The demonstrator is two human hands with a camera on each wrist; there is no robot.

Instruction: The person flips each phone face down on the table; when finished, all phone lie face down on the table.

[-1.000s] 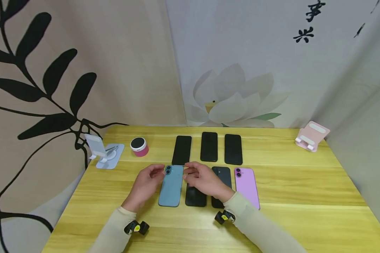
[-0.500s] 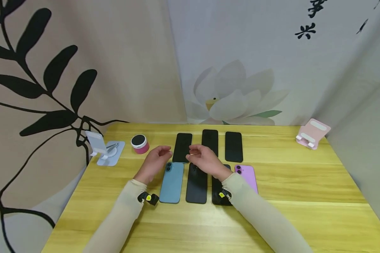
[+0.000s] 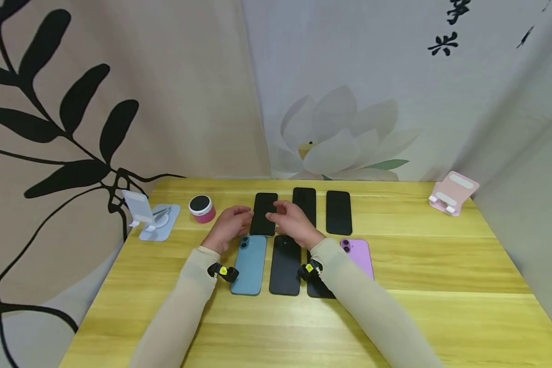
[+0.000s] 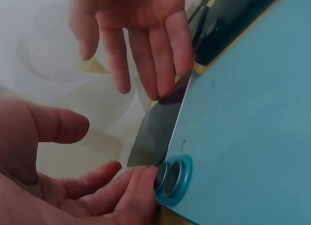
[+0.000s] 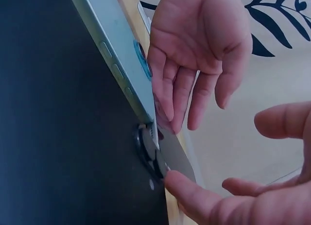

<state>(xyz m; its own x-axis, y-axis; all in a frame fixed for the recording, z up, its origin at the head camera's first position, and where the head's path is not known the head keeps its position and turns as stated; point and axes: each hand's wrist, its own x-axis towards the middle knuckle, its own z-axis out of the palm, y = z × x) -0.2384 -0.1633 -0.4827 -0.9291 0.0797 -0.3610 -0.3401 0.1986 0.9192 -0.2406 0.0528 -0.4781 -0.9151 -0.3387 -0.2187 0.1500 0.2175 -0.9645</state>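
In the head view, my left hand [image 3: 230,225] is at the left edge of a black phone [image 3: 263,214] lying screen up, left in the back row. My right hand [image 3: 296,223] is at that phone's right side. Fingers of both hands are relaxed, thumbs apart from them, and neither grips anything. Below lie a teal phone [image 3: 249,266] and a dark phone [image 3: 285,266], camera side up. In the left wrist view, the teal phone [image 4: 243,113] is close to the left fingertips. My right sleeve partly covers another dark phone [image 3: 319,290] and a purple phone [image 3: 360,255].
Two more black phones, one in the middle [image 3: 304,202] and one at right [image 3: 339,212], complete the back row. A pink jar with a black-topped lid [image 3: 202,208] and a white phone stand [image 3: 140,209] are at left. A pink stand [image 3: 454,193] is at back right.
Both hands have moved forward from the sides of the teal phone to the sides of the black phone behind it. The phones lie as before.
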